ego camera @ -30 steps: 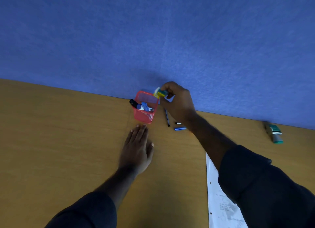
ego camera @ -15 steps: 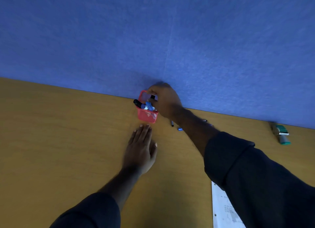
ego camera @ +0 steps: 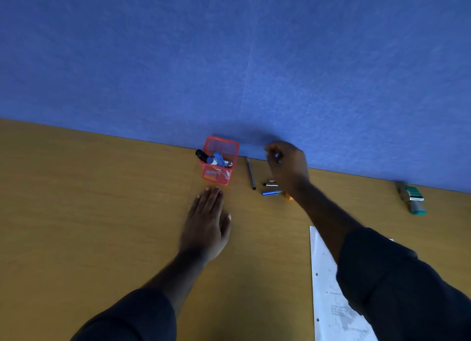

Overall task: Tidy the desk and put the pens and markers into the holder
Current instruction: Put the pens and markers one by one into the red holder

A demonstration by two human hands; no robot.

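A red mesh holder (ego camera: 219, 173) stands at the back of the wooden desk (ego camera: 76, 213), against the blue partition. Markers (ego camera: 212, 159) lean out of its top. My left hand (ego camera: 206, 223) lies flat on the desk just in front of the holder, fingers apart. My right hand (ego camera: 286, 166) hovers to the right of the holder, fingers curled, with nothing clearly in it. Beneath and beside it lie a thin dark pen (ego camera: 251, 173), a short black pen (ego camera: 270, 184) and a blue pen (ego camera: 271, 193), partly hidden by my wrist.
A green and grey stapler (ego camera: 411, 198) lies at the far right near the partition. A punched white sheet of paper (ego camera: 328, 289) sits at the lower right under my forearm. The blue partition (ego camera: 229, 60) closes off the back of the desk.
My right hand carried a yellow-green marker to the holder, released it there, and has drawn back to the right over the loose pens. My left hand stayed flat on the desk.
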